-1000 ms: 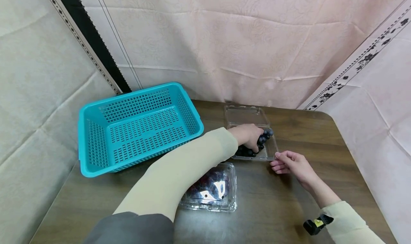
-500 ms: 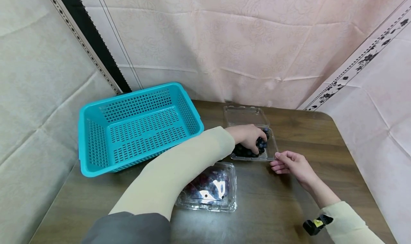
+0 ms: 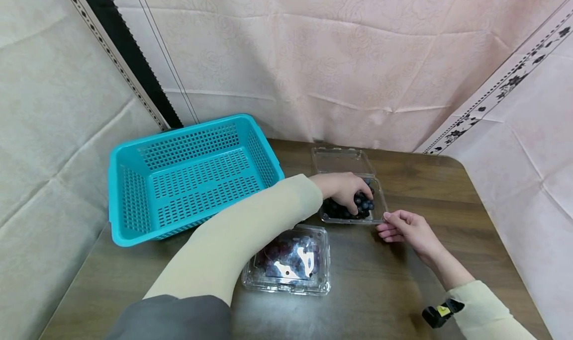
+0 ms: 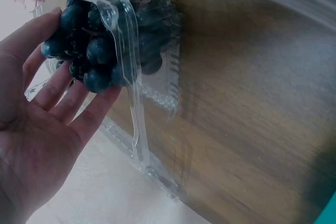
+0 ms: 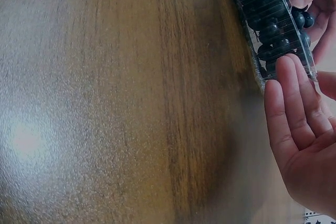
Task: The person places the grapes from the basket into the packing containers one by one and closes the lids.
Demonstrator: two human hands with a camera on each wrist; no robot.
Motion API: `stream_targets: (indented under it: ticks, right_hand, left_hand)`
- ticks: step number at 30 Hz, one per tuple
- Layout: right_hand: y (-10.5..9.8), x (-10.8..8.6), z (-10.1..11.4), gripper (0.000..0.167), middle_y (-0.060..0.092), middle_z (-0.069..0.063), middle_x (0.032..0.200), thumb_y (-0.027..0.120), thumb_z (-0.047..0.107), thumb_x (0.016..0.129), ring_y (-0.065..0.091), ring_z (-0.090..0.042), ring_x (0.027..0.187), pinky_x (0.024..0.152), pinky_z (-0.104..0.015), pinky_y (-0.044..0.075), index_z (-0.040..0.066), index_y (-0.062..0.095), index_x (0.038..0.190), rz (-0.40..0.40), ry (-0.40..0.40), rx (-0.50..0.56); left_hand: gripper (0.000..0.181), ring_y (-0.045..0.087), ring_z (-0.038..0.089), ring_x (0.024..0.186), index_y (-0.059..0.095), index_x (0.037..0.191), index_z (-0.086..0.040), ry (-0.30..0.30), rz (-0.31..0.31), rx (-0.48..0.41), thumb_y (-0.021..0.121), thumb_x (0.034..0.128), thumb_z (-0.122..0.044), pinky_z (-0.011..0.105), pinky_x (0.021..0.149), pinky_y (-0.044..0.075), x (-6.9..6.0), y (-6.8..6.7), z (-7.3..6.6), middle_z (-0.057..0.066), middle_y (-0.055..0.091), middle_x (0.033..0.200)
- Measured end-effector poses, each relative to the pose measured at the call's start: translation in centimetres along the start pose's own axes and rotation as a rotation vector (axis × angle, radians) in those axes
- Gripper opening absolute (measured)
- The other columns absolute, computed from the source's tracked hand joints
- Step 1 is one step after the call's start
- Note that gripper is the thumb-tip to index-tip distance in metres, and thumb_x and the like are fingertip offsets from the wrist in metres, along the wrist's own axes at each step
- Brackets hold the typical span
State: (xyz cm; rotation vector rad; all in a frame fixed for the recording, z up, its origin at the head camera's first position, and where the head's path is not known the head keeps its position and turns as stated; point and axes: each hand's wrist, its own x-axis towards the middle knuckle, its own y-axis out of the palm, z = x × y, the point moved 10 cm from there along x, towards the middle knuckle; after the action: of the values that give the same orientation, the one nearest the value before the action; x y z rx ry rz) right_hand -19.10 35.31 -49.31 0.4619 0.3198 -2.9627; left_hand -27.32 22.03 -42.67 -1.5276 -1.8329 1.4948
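Note:
In the head view, an open clear plastic clamshell box (image 3: 379,201) lies near the table's back edge with dark grapes (image 3: 364,204) in it. My left hand (image 3: 345,187) reaches in from above and grips a cluster of them. Seen from the left wrist, the thumb and fingers of that hand (image 4: 39,135) curl round the grapes (image 4: 100,51) at the box's rim. My right hand (image 3: 411,231) pinches the box's near right corner. In the right wrist view, the fingers of the right hand (image 5: 310,150) lie along the box's end.
A blue perforated plastic basket (image 3: 197,181) stands at the left on the wooden table (image 3: 380,285). Below my left forearm, a second clamshell box (image 3: 291,260), closed, holds dark fruit. Pale patterned cloth (image 3: 340,66) hangs behind and at both sides.
My left hand has shifted slightly leftward inside the box, and the gripped grapes have shifted with it. The left forearm has drawn back a little. My right hand stays at the corner.

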Motion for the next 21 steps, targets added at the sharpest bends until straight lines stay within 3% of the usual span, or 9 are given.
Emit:
stream_targets:
  ticks: [9, 14, 21]
  right_hand:
    - [0.0, 0.1, 0.1, 0.037, 0.081, -0.014, 0.101, 0.056, 0.029, 0.114, 0.079, -0.016, 0.089, 0.080, -0.034, 0.067, -0.007, 0.067, 0.115, 0.003, 0.000, -0.011]
    - [0.1, 0.1, 0.1, 0.038, 0.081, -0.014, 0.102, 0.057, 0.029, 0.113, 0.079, -0.017, 0.089, 0.080, -0.034, 0.067, -0.008, 0.066, 0.117, -0.001, 0.005, -0.011]
    - [0.0, 0.0, -0.1, 0.036, 0.081, -0.013, 0.100, 0.057, 0.029, 0.113, 0.079, -0.017, 0.089, 0.080, -0.034, 0.067, -0.005, 0.066, 0.113, -0.010, 0.018, 0.008]
  left_hand:
    - [0.070, 0.045, 0.018, 0.148, 0.049, 0.161, -0.023, -0.069, 0.022, -0.011, 0.078, 0.0987, -0.039, 0.028, 0.118, 0.039, -0.5, 0.5, 0.7, 0.001, 0.049, 0.163]
    - [0.067, 0.049, 0.016, 0.142, 0.053, 0.158, -0.024, -0.089, -0.017, -0.031, 0.079, 0.0979, -0.041, 0.028, 0.115, 0.042, -0.9, -0.1, 1.3, -0.002, 0.055, 0.156]
    - [0.061, 0.061, 0.017, 0.124, 0.056, 0.155, -0.014, -0.039, -0.078, -0.150, 0.076, 0.1008, -0.036, 0.028, 0.104, 0.049, -1.7, -1.8, 1.9, 0.008, 0.067, 0.140]
